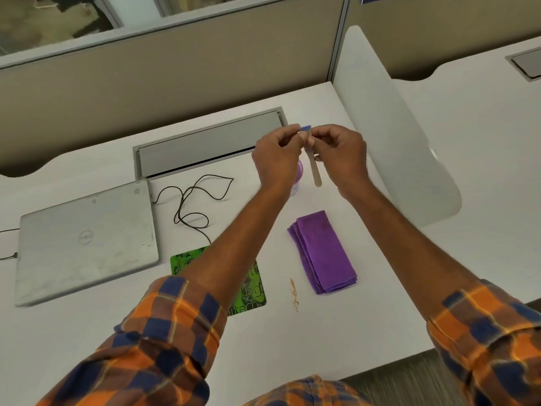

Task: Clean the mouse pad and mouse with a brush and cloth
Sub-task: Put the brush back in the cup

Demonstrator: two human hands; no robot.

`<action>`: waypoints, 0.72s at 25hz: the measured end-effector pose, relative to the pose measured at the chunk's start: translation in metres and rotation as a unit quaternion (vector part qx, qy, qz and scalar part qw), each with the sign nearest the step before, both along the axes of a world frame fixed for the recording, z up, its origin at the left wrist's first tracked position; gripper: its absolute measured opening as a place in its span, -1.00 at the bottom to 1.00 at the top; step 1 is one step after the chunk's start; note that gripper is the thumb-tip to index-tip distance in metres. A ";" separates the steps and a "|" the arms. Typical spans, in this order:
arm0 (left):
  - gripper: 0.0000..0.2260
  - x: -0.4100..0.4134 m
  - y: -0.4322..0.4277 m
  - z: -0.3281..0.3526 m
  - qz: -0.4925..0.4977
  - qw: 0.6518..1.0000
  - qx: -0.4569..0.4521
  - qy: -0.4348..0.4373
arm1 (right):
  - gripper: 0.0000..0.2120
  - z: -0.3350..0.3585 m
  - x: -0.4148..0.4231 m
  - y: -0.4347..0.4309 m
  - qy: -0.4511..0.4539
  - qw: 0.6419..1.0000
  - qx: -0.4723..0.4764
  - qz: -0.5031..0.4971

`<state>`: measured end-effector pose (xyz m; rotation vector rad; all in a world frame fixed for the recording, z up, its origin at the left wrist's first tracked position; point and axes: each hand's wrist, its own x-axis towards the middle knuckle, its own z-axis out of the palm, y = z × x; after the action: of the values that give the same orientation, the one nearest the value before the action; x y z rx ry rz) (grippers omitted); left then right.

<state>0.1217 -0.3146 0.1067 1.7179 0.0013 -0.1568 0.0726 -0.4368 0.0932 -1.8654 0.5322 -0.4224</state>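
Observation:
Both hands are raised over the far middle of the desk. My right hand (339,149) grips a small brush (315,168) with a pale wooden handle hanging down and blue bristles at the top. My left hand (276,155) pinches at those blue bristles with its fingertips. The green printed mouse pad (251,291) lies near the front, mostly hidden under my left forearm. The mouse itself is hidden; only its black cable (193,200) shows, coiled behind the pad. A folded purple cloth (325,253) lies to the right of the pad.
A closed silver laptop (87,241) sits at the left. A grey cable hatch (205,142) is set into the desk at the back. A small purple-topped container (297,177) stands behind my left wrist. Brown crumbs (294,294) lie between pad and cloth. A white divider (395,136) bounds the right.

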 end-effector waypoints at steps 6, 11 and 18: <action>-0.87 0.027 0.038 0.003 -0.013 0.995 0.038 -0.087 | -0.74 0.011 0.029 0.024 -0.004 0.998 -0.042 0.047; -0.88 0.034 0.048 -0.009 -0.016 0.991 0.081 -0.104 | -0.71 -0.002 0.039 0.027 0.025 0.994 -0.070 0.077; -0.88 0.031 0.047 -0.036 -0.021 0.990 0.133 -0.044 | -0.73 -0.033 0.040 0.019 0.086 0.987 -0.105 0.088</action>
<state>0.1532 -0.2672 0.0703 1.9919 -0.0836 -0.1159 0.1129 -0.4176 0.0606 -2.1450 0.4451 -0.2056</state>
